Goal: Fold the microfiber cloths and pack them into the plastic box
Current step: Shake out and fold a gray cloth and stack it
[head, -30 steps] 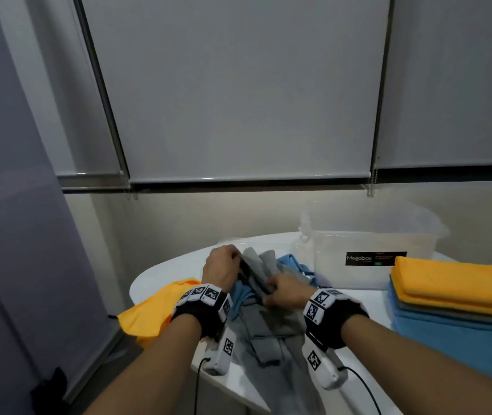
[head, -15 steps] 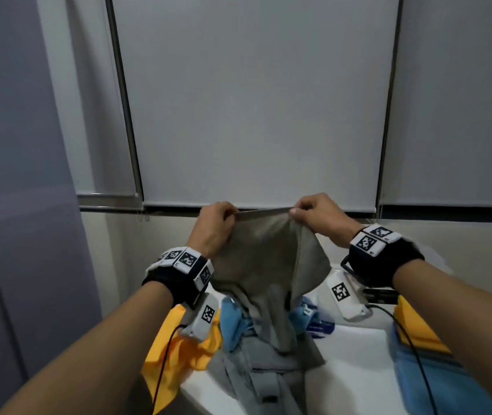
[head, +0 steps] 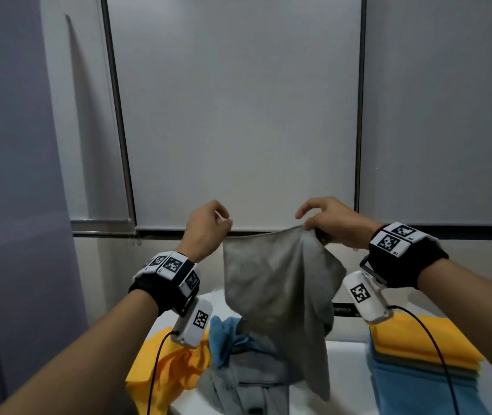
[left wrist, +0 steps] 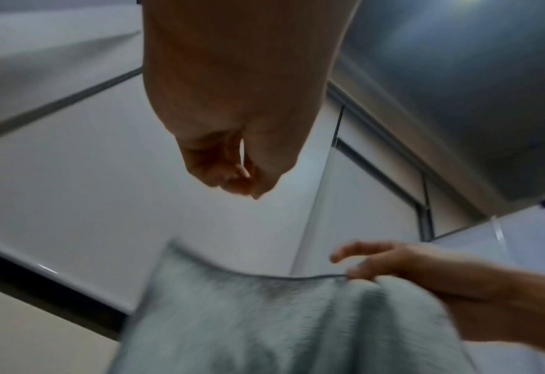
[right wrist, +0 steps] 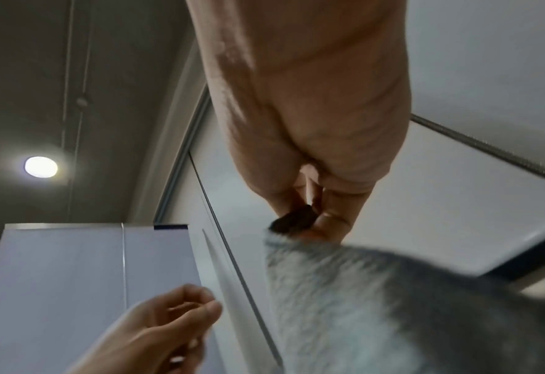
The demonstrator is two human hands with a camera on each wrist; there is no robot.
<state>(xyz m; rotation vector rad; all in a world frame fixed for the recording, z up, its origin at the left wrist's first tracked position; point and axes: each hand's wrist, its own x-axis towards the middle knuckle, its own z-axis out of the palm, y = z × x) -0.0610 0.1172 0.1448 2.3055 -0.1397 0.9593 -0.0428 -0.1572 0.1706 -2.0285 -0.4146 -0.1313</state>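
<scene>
A grey microfiber cloth (head: 274,280) hangs in the air over the table. My right hand (head: 310,226) pinches its upper right corner, index finger raised. My left hand (head: 223,221) is level with the cloth's upper left corner, its fingers curled on nothing. In the left wrist view that corner of the grey cloth (left wrist: 265,316) floats free below my left hand (left wrist: 245,177). The right wrist view shows my right hand (right wrist: 309,217) gripping the cloth (right wrist: 345,303). The clear plastic box (head: 349,327) stands behind the cloth, mostly hidden.
A loose pile lies on the white table (head: 343,363): an orange cloth (head: 172,369), a blue cloth (head: 226,336) and grey cloths (head: 247,381). Folded cloths are stacked at the right, orange on top (head: 412,339), blue below (head: 418,390). Window blinds stand close behind.
The grey cloth was lifted off the pile with both hands. Since half a second ago the hands have moved apart and my left hand has let go of its corner.
</scene>
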